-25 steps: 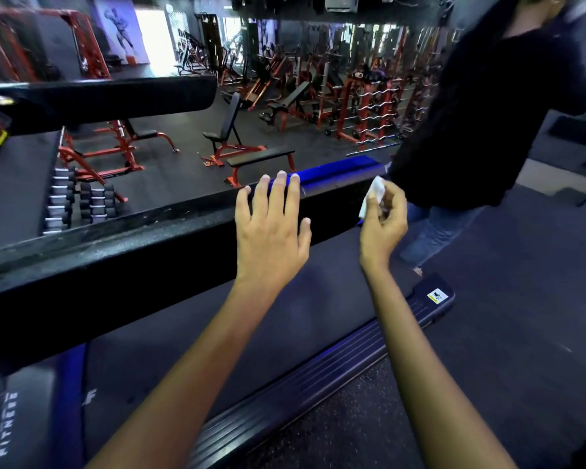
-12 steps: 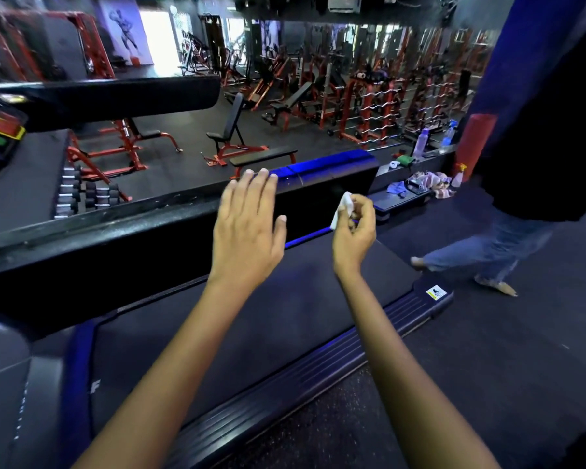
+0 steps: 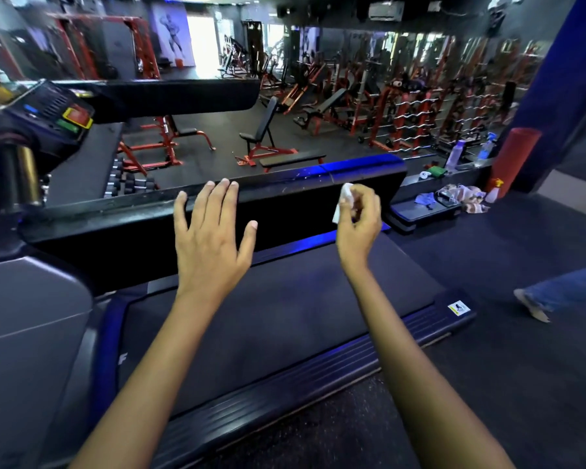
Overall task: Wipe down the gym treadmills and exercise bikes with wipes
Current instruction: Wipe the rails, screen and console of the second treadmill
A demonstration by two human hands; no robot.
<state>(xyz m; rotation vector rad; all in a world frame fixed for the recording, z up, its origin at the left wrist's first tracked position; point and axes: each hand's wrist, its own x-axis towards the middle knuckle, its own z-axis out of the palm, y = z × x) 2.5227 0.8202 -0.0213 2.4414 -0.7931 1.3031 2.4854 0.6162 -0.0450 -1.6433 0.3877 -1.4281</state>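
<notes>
A dark treadmill lies below me, its belt (image 3: 285,319) running from lower left to upper right. Its black side handrail (image 3: 285,198) with a blue end crosses the middle of the view. My left hand (image 3: 212,238) hovers in front of the rail with straight, spread fingers, holding nothing. To its right, my right hand (image 3: 359,218) pinches a small crumpled white wipe (image 3: 343,198) just in front of the rail's blue end. The treadmill console (image 3: 48,120) with a red and a green button sits at the upper left.
A black step platform (image 3: 423,211) with cloths on it, spray bottles (image 3: 486,154) and a red cylinder (image 3: 511,157) stand at the right. A person's leg and bare foot (image 3: 535,308) are on the floor at far right. Benches and weight racks fill the gym beyond.
The person at the right has walked off, leaving only a leg in view. My left hand has come off the rail top and lowered. My right hand with the wipe moved slightly left and down.
</notes>
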